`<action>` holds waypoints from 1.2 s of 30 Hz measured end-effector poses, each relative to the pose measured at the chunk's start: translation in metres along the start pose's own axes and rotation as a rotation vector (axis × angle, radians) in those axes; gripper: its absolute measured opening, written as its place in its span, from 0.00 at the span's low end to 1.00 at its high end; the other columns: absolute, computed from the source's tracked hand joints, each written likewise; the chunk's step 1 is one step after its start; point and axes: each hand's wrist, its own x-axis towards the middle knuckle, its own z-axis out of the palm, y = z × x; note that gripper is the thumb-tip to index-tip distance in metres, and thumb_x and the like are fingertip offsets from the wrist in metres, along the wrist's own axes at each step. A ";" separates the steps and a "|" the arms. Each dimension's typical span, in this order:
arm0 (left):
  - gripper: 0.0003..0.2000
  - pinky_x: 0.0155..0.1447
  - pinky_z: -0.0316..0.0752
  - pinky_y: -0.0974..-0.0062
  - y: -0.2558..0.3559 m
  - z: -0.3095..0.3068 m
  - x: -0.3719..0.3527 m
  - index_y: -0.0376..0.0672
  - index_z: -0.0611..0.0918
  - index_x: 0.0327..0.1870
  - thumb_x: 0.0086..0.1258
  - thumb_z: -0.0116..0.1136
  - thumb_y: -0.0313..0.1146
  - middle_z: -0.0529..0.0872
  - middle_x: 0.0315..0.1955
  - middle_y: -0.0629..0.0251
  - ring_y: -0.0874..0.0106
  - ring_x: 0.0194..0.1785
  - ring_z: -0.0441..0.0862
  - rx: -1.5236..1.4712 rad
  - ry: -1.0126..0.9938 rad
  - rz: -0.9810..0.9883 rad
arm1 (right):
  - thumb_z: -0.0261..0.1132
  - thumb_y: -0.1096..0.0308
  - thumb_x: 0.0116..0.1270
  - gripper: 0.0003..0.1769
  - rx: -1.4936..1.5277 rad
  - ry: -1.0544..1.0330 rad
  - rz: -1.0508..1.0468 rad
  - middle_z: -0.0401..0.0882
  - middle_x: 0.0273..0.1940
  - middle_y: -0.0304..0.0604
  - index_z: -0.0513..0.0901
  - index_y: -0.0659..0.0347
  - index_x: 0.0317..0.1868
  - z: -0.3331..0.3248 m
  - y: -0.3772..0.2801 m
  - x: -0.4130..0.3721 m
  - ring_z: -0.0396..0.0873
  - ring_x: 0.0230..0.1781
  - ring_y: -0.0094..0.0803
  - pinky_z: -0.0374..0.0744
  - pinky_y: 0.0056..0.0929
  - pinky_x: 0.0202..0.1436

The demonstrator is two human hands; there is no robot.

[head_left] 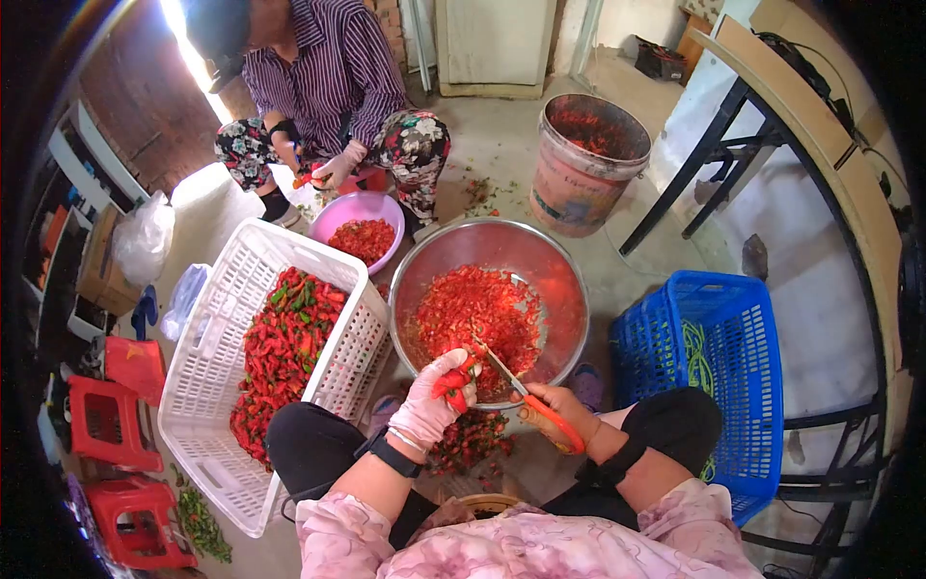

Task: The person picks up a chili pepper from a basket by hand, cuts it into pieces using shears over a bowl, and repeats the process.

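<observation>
My left hand (429, 400), in a pale glove, is closed around a few red peppers (451, 384) over the near rim of a steel bowl (569, 314). Chopped red pepper (473, 309) lies in the bowl. My bare right hand (561, 413) grips orange-handled scissors (552, 421), whose blades are parted and point at the peppers. Left of the bowl, a white crate (207, 434) holds whole red and some green peppers (289, 338). More dark red peppers (468, 439) lie below the bowl, between my legs.
A co-worker (328, 77) sits at the upper left by a pink bowl (384, 214) of chopped pepper. A stained bucket (584, 188) stands behind the steel bowl. At right are a blue crate (762, 405) and a table (781, 87); red stools (106, 425) stand at left.
</observation>
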 end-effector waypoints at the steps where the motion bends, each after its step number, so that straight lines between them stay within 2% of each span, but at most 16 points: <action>1: 0.08 0.23 0.64 0.76 -0.001 0.000 0.000 0.44 0.75 0.34 0.61 0.54 0.37 0.78 0.27 0.63 0.73 0.19 0.68 -0.009 0.044 0.015 | 0.63 0.61 0.60 0.20 -0.062 0.034 -0.017 0.75 0.32 0.35 0.72 0.63 0.50 0.000 0.004 0.002 0.71 0.34 0.18 0.72 0.20 0.38; 3: 0.07 0.23 0.64 0.76 -0.003 0.000 0.002 0.45 0.75 0.34 0.61 0.54 0.38 0.78 0.27 0.64 0.74 0.18 0.68 -0.021 0.087 0.028 | 0.63 0.60 0.60 0.21 -0.126 0.067 -0.031 0.77 0.32 0.37 0.72 0.62 0.50 -0.001 0.012 0.003 0.73 0.33 0.20 0.72 0.21 0.38; 5: 0.08 0.23 0.64 0.76 -0.001 -0.004 0.003 0.45 0.75 0.33 0.62 0.54 0.39 0.78 0.26 0.65 0.74 0.17 0.67 -0.094 0.063 0.008 | 0.64 0.58 0.59 0.25 -0.352 0.248 -0.077 0.76 0.35 0.46 0.70 0.62 0.53 -0.002 0.017 0.004 0.75 0.35 0.29 0.73 0.25 0.39; 6: 0.08 0.23 0.64 0.76 -0.002 -0.004 0.002 0.45 0.75 0.33 0.62 0.54 0.39 0.78 0.26 0.65 0.74 0.17 0.67 -0.097 0.065 0.010 | 0.64 0.58 0.59 0.25 -0.353 0.243 -0.076 0.76 0.35 0.46 0.70 0.62 0.53 -0.001 0.012 0.004 0.75 0.35 0.29 0.73 0.25 0.39; 8: 0.08 0.22 0.63 0.76 -0.002 -0.001 0.001 0.45 0.76 0.33 0.62 0.53 0.39 0.79 0.26 0.65 0.75 0.17 0.66 -0.093 0.082 0.054 | 0.64 0.55 0.57 0.31 -0.596 0.290 -0.331 0.73 0.38 0.54 0.66 0.62 0.56 -0.001 -0.002 0.003 0.75 0.36 0.42 0.74 0.32 0.39; 11: 0.09 0.23 0.66 0.76 -0.004 -0.010 0.006 0.46 0.75 0.34 0.62 0.54 0.41 0.79 0.26 0.67 0.75 0.19 0.70 -0.139 -0.008 0.026 | 0.64 0.55 0.56 0.34 -0.747 0.267 -0.257 0.70 0.39 0.56 0.64 0.64 0.58 0.000 0.005 0.005 0.73 0.37 0.47 0.73 0.37 0.39; 15: 0.09 0.23 0.66 0.76 -0.006 -0.002 0.002 0.46 0.75 0.34 0.62 0.54 0.41 0.79 0.26 0.67 0.75 0.19 0.70 -0.135 0.004 0.017 | 0.65 0.54 0.55 0.34 -0.765 0.311 -0.302 0.71 0.38 0.56 0.65 0.65 0.56 0.001 0.007 0.008 0.73 0.36 0.49 0.73 0.39 0.38; 17: 0.08 0.23 0.65 0.75 -0.007 0.003 0.000 0.45 0.77 0.32 0.63 0.53 0.39 0.79 0.26 0.66 0.75 0.16 0.65 -0.126 0.073 0.028 | 0.65 0.51 0.54 0.35 -0.673 0.278 -0.235 0.72 0.36 0.55 0.66 0.65 0.56 0.001 0.004 0.008 0.73 0.35 0.49 0.73 0.39 0.39; 20: 0.09 0.23 0.65 0.75 -0.008 -0.002 0.002 0.44 0.77 0.32 0.63 0.53 0.40 0.80 0.26 0.65 0.75 0.16 0.65 -0.148 0.057 0.010 | 0.66 0.50 0.53 0.36 -0.670 0.262 -0.233 0.72 0.34 0.54 0.66 0.65 0.55 0.000 0.003 0.008 0.74 0.35 0.50 0.73 0.38 0.39; 29: 0.08 0.22 0.65 0.76 -0.007 0.002 0.001 0.45 0.76 0.32 0.63 0.52 0.39 0.79 0.26 0.66 0.75 0.16 0.65 -0.128 0.070 0.016 | 0.65 0.46 0.52 0.38 -0.748 0.278 -0.228 0.70 0.43 0.57 0.66 0.64 0.55 0.000 0.010 0.010 0.72 0.42 0.50 0.73 0.39 0.43; 36: 0.07 0.21 0.62 0.77 -0.007 0.006 -0.001 0.46 0.75 0.31 0.63 0.52 0.39 0.77 0.23 0.68 0.76 0.16 0.64 -0.114 0.059 0.016 | 0.64 0.43 0.51 0.39 -0.710 0.238 -0.181 0.74 0.39 0.55 0.67 0.63 0.55 0.000 0.005 0.009 0.74 0.38 0.49 0.74 0.39 0.39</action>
